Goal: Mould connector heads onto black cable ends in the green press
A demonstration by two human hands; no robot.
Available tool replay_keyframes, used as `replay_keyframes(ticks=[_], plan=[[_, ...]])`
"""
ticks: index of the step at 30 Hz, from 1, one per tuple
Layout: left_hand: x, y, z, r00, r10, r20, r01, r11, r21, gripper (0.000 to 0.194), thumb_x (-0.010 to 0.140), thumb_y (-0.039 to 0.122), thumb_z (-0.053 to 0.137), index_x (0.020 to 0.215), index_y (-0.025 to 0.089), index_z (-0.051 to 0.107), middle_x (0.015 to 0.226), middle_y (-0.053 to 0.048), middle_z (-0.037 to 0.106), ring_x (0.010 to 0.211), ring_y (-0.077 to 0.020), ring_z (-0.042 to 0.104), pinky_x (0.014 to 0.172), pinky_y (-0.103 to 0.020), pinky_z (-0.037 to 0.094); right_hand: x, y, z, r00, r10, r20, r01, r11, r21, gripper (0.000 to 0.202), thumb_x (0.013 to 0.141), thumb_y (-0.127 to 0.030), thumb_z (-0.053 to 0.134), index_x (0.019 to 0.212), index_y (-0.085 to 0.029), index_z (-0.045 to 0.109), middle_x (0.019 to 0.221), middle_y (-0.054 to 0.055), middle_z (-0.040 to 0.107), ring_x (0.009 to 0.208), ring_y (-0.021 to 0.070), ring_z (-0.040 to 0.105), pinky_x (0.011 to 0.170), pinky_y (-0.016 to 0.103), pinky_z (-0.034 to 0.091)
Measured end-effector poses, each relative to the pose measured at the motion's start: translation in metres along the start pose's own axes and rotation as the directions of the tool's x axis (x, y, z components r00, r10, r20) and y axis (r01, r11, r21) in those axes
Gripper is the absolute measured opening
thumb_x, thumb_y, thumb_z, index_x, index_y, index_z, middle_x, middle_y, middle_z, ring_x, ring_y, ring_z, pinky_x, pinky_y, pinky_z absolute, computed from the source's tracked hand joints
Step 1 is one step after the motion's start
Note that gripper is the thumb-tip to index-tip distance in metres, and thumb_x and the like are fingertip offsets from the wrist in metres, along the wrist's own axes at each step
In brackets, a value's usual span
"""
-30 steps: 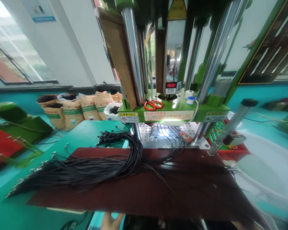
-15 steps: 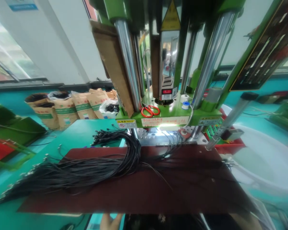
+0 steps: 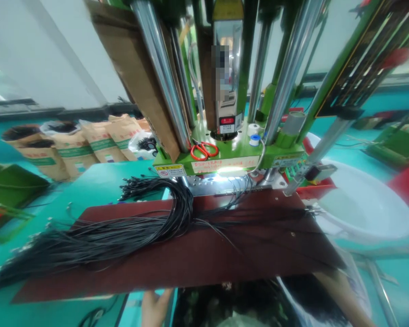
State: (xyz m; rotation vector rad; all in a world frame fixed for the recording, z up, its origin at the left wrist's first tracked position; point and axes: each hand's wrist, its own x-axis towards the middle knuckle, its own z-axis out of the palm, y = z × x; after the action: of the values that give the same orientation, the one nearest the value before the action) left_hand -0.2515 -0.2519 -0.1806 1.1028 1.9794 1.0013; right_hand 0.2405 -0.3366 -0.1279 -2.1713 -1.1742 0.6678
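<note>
My left hand (image 3: 154, 309) is at the bottom, just below the front edge of a dark red-brown board (image 3: 197, 259). Its thumb and a finger are spread apart, with the tips running up to the board's edge; I see nothing held. My right hand (image 3: 330, 279) reaches under the board's front right corner, and its fingers are hidden. On the board lies a thick bundle of black cables (image 3: 122, 240), bent back in a loop, with small metal ends at far left. A few thin cables run right to a metal fitting (image 3: 311, 210) at the board's edge.
Behind the board stands a green press (image 3: 225, 152) with steel columns; red-handled scissors (image 3: 204, 150) and a blue-white spool (image 3: 255, 140) rest on it. A large white tub (image 3: 371, 200) is at right. Paper sacks (image 3: 73, 154) line the wall at left.
The view has shifted, so the press, board and cables appear farther left and higher. More of my right forearm shows below the board. The cable bundle keeps its place on the board.
</note>
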Motion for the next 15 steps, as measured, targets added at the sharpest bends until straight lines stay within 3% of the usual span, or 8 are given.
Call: replay_keyframes(ticks=[5,9,13,15], plan=[[-0.003,-0.008,-0.001,1.000,0.025,-0.011,-0.025,0.998,0.059,0.060,0.046,0.058,0.065,0.086,0.013,0.063,0.080,-0.012,0.066,0.103,-0.0380,0.052,0.096,-0.051,0.034,0.000,-0.010,-0.003,0.999,0.035,-0.005,-0.035,0.998,-0.050,0.013,0.055,-0.039,0.053,0.054,-0.028,0.060,0.066,0.006,0.070,0.080,0.0350,0.064,0.073,0.045,0.052],[-0.002,-0.008,-0.002,1.000,0.008,-0.015,-0.007,0.999,0.033,0.064,0.043,0.057,0.067,0.090,0.014,0.062,0.085,-0.012,0.067,0.099,-0.0366,0.055,0.094,-0.050,0.036,-0.001,-0.010,-0.004,0.999,0.042,-0.020,-0.043,0.996,-0.073,0.018,0.058,-0.043,0.051,0.054,-0.028,0.060,0.063,0.005,0.069,0.075,0.0341,0.065,0.069,0.044,0.053],[-0.001,0.005,0.000,1.000,-0.007,0.017,0.007,1.000,-0.017,0.073,0.037,0.055,0.071,0.095,0.012,0.062,0.089,-0.012,0.067,0.102,-0.0363,0.054,0.096,-0.048,0.035,-0.004,-0.016,-0.002,0.999,0.036,0.001,-0.036,0.999,-0.030,0.025,0.059,-0.046,0.048,0.060,-0.024,0.061,0.077,0.008,0.071,0.086,0.0354,0.063,0.081,0.046,0.049],[-0.004,0.016,0.001,1.000,0.001,0.019,0.000,0.999,-0.048,0.074,0.039,0.055,0.071,0.099,0.013,0.061,0.091,-0.012,0.067,0.103,-0.0348,0.054,0.096,-0.046,0.036,-0.004,-0.021,-0.001,0.998,0.063,0.011,-0.062,0.998,-0.022,0.029,0.060,-0.048,0.047,0.063,-0.023,0.061,0.079,0.010,0.071,0.087,0.0366,0.063,0.080,0.048,0.049]])
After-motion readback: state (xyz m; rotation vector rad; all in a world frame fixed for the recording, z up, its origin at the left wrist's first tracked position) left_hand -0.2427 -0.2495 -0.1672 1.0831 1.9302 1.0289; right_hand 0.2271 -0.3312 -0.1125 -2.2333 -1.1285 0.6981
